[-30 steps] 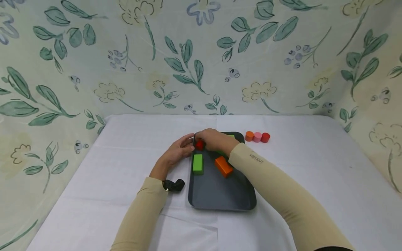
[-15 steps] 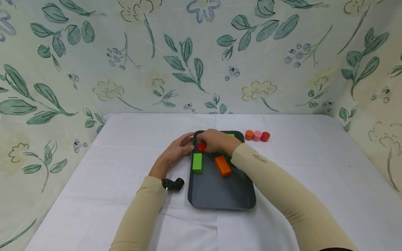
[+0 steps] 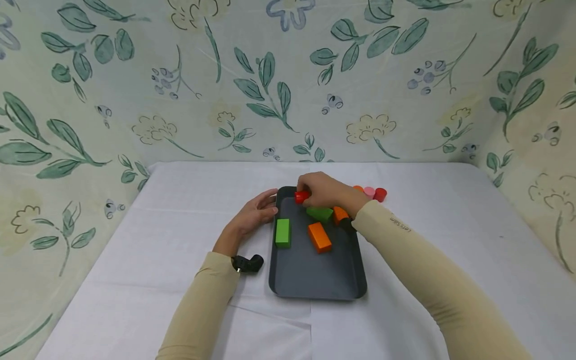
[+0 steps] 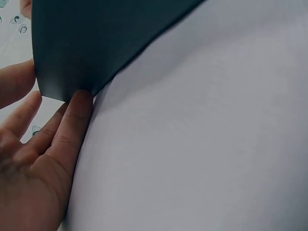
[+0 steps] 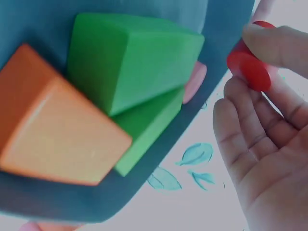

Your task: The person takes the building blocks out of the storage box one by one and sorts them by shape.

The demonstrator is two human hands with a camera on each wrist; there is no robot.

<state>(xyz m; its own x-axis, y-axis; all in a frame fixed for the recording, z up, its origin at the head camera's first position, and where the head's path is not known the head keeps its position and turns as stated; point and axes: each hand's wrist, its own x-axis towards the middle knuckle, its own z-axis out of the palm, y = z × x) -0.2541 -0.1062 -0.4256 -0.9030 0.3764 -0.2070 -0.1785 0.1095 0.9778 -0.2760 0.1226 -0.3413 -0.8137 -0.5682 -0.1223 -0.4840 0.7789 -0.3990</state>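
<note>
A white-covered table (image 3: pixel 180 240) is carrying a dark grey tray (image 3: pixel 315 280), and the tray is holding several painted blocks: a green bar (image 3: pixel 283 233) lying near its left wall, an orange brick (image 3: pixel 319 237) beside it, a dark green wedge (image 3: pixel 320 213) and another orange piece (image 3: pixel 340 214) further back. The left hand (image 3: pixel 253 216) is resting on the cloth with its fingers straight and loosely together, fingertips (image 4: pixel 79 103) touching the tray's far left corner and steadying it. The right hand (image 3: pixel 326 192) is hovering over the tray's far edge, pinching a small red cylinder (image 3: pixel 301 196) between thumb and fingertips; the wrist view is showing the red cylinder (image 5: pixel 250 65) clear of the tray floor, the other fingers relaxed. The piece is looking light, rigid and smooth-painted, so it is likely to slip or roll if loosened; a pinch across its curved side or on its flat ends seems the surest hold. Three more short cylinders (image 3: pixel 374 193) are standing in a row on the table just beyond the tray.
</note>
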